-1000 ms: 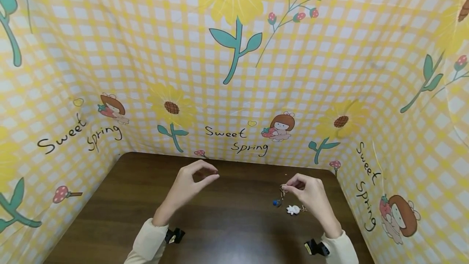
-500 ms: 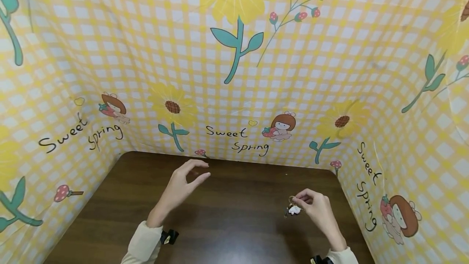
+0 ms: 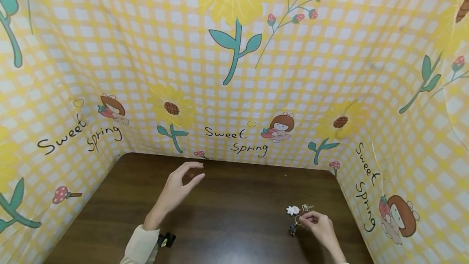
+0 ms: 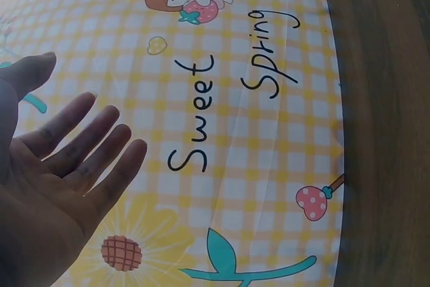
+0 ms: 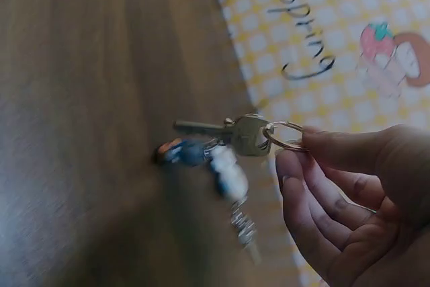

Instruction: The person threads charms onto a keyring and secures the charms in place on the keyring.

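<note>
My right hand (image 3: 320, 227) pinches a thin metal key ring (image 5: 287, 136) between thumb and forefinger. From the ring hang a brass key (image 5: 250, 135) and a blue charm (image 5: 193, 152) with a bit of orange, blurred in the right wrist view. Just beyond that hand, a white character-shaped charm (image 3: 292, 210) lies on the brown table (image 3: 227, 203). A metal chain and clasp (image 3: 305, 207) lie at its right side. My left hand (image 3: 172, 190) hovers over the left part of the table, fingers relaxed and thumb apart; it holds nothing.
A yellow checked cloth (image 3: 234, 105) with flower and girl prints stands around the back and both sides of the table. A tiny pale speck (image 3: 286, 174) is on the table near the back edge. A black strap (image 3: 166, 240) is at my left wrist.
My right hand has drawn the key ring toward me and slightly right, past the white charm, which stays in place. My left hand has drifted left, with thumb and fingers spread wider.
</note>
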{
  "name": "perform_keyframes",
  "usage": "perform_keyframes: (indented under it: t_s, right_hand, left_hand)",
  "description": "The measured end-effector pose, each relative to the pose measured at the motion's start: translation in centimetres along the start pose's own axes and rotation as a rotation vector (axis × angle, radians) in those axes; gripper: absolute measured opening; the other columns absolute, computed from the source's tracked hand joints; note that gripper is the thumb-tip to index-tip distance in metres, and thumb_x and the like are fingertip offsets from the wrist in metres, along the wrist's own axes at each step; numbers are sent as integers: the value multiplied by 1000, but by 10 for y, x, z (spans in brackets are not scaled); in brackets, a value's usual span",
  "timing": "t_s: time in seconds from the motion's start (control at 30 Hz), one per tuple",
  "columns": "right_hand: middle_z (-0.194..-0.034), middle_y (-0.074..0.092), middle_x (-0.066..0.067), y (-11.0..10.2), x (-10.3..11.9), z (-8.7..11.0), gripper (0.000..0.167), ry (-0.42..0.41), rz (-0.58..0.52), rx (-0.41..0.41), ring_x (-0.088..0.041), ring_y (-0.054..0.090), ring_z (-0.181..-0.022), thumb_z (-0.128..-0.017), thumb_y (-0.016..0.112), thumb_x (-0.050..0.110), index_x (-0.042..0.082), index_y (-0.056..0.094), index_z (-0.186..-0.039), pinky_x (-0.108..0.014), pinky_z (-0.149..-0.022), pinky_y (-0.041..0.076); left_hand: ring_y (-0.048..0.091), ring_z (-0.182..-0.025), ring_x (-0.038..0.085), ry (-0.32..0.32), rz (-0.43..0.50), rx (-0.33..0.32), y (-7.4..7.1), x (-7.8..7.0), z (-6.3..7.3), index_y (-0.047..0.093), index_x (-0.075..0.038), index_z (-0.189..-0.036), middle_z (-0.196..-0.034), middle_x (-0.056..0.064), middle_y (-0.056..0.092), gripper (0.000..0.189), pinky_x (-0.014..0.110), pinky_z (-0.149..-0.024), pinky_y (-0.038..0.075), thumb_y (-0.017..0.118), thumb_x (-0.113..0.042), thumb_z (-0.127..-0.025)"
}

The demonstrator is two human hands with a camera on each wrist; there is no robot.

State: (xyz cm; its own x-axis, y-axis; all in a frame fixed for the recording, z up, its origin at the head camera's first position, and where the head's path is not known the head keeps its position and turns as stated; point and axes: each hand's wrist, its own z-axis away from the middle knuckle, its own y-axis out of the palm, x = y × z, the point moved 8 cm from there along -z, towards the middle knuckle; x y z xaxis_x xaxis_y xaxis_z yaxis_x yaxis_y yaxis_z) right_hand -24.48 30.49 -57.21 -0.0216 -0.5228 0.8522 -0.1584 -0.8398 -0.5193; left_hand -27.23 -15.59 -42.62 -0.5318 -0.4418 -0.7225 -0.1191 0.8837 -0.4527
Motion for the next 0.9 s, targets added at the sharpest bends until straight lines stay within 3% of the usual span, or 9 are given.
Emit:
perform_keyframes:
  t_s: [0.23, 0.5, 0.7, 0.9]
  right_hand:
    - [-72, 74, -12, -6, -42, 0, 9, 108, -47, -47, -11, 70, -61, -90, 82, -1, -7, 75, -87, -20, -60, 57]
    - [-75, 75, -13, -15, -76, 0, 14, 188, -40, -49, -11, 70, -62, -92, 79, -1, -14, 72, -91, -21, -59, 57]
    - [-79, 76, -18, -26, -81, 3, 15, 174, 14, -64, -12, 70, -62, -92, 74, -5, -18, 70, -98, -20, -58, 56]
    - [-86, 77, -17, -38, -72, -3, 14, 124, 127, -89, -12, 70, -64, -94, 71, 0, -12, 72, -101, -21, -61, 54]
  left_hand:
    - [68, -108, 27, -2, -15, -1, -1, 4, 0, 71, -13, -126, -128, 1, 70, 26, 40, -89, 59, 75, -13, -101]
    - [66, -110, 17, -1, -36, -4, -1, 8, 2, 71, -13, -125, -126, 3, 71, 24, 41, -89, 59, 75, -12, -101]
    - [66, -112, 17, 2, -40, -9, -2, 10, 4, 72, -13, -124, -126, 2, 71, 24, 43, -89, 59, 75, -11, -101]
    - [66, -113, 18, -20, -36, -4, -3, 16, 6, 71, -12, -124, -126, 3, 71, 23, 47, -89, 59, 75, -12, -101]
